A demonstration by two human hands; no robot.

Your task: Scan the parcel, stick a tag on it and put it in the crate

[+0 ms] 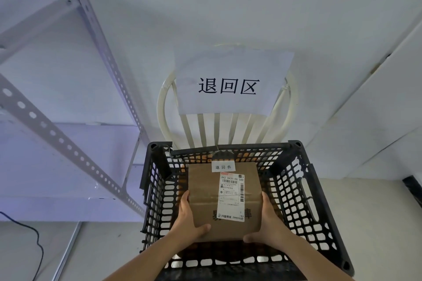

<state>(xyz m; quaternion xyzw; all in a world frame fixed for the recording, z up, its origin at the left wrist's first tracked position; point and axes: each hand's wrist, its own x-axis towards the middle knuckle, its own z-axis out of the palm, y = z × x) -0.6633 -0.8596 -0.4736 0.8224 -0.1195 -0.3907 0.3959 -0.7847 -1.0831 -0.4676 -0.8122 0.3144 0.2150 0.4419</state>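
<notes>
Brown cardboard parcel gripped between left hand and right hand, inside black perforated plastic crate before cream slatted chair, white wall, pale floor.

parcel inside crate, chair behind, shelving left

White wall, pale floor, perforated metal shelving left, cream slatted chair carrying a paper sign, black cable bottom-left.
</notes>
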